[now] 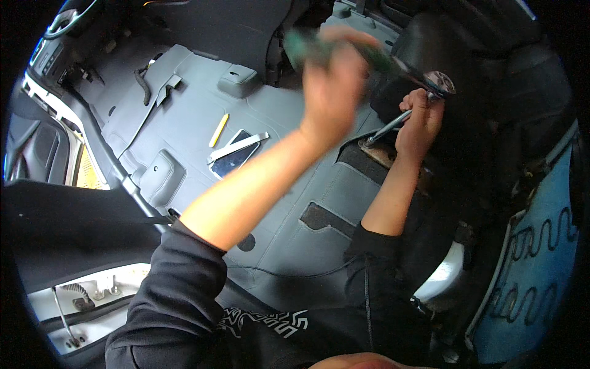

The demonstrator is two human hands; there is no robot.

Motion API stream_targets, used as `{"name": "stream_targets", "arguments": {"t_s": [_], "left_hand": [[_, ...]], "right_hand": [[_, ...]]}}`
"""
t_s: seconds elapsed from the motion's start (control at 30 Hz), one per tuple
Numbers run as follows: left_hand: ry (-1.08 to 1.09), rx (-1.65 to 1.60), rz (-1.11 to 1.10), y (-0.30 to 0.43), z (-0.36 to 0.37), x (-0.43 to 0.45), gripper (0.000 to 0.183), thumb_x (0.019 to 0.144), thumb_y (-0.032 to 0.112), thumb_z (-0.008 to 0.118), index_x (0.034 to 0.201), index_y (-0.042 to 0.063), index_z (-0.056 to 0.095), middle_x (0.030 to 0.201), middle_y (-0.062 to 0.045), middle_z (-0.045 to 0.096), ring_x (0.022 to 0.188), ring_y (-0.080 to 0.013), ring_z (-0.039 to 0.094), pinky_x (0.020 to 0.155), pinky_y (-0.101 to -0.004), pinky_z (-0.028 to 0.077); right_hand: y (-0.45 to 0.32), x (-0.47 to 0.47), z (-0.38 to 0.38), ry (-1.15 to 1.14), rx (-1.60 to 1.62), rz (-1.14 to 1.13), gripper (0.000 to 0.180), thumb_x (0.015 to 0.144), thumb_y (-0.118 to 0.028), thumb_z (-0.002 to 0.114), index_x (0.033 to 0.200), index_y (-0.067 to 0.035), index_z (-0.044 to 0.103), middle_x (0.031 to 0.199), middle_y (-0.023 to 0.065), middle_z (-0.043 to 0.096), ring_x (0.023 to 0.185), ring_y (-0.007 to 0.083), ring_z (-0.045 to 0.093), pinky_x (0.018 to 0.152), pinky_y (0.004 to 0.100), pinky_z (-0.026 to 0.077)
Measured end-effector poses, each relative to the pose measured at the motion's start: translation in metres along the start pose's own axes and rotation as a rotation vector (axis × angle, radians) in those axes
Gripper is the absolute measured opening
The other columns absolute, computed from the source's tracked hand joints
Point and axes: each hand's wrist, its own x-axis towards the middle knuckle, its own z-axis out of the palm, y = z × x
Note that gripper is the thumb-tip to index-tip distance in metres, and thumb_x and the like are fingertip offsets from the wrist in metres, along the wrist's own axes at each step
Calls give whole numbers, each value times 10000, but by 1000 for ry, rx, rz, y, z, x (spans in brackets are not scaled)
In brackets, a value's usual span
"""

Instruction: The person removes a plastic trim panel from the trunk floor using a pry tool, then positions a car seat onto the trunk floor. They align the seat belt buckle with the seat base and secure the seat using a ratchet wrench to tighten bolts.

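Note:
My left hand (334, 83), blurred, grips the green handle (378, 56) of a wrench that looks like a ratchet. Its round metal head (440, 83) sits just above my right hand (421, 115). That hand is closed around the upper end of a shiny metal extension bar (392, 125), which slants down to the left. The bar's lower end meets a metal fitting (368, 142) in an opening of the grey floor covering. To the left, a flat metal bar (239, 146) lies across a smartphone (226, 163), with a yellow stick-like tool (219, 130) near them.
Grey moulded floor covering (276, 120) of a vehicle has raised bumps (163, 177) and cutouts. A dark seat (428, 46) stands close by on the right. A blue panel with wavy springs (530, 267) is farther right. A thin cable (299, 276) crosses near my body; a door sill runs on the left.

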Motion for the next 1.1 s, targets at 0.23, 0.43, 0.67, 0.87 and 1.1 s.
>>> {"name": "stream_targets", "arguments": {"t_s": [0.23,0.43,0.67,0.87,1.1], "left_hand": [[-792,1060,-155,-78,25,166,416,986,412,665,1220,69,674,1190,-163,728,1046,-332,738,896,-485,602],[-1402,977,11,23,157,90,398,895,406,733,1170,118,746,1184,-140,753,1114,-327,725,908,-507,588],[-636,171,548,34,69,-7,442,639,405,856,988,172,716,1129,-45,685,1177,-291,631,1064,-478,456],[-335,346,312,12,4,31,234,1084,195,562,1244,84,693,1173,-91,738,1015,-239,724,861,-314,576],[-424,369,733,69,155,-53,283,941,273,673,1207,181,696,1361,-135,658,1228,-322,655,1045,-569,491]], "right_hand": [[3,-8,24,-220,112,-12,493,1123,-386,460,1423,2,515,869,19,544,757,112,477,743,271,421],[10,-9,2,-2,-126,45,190,1128,-258,519,1124,-71,554,851,4,608,722,114,513,719,301,469],[25,17,-27,-276,272,308,342,1104,-298,615,1358,-71,581,917,7,599,747,86,510,684,271,459],[6,1,-3,-84,142,16,216,1084,-271,634,1182,-80,640,750,-38,494,668,74,457,624,268,399],[7,-3,5,1,-43,35,225,1124,-282,561,1234,-108,653,781,-53,490,663,62,415,603,237,365]]}}
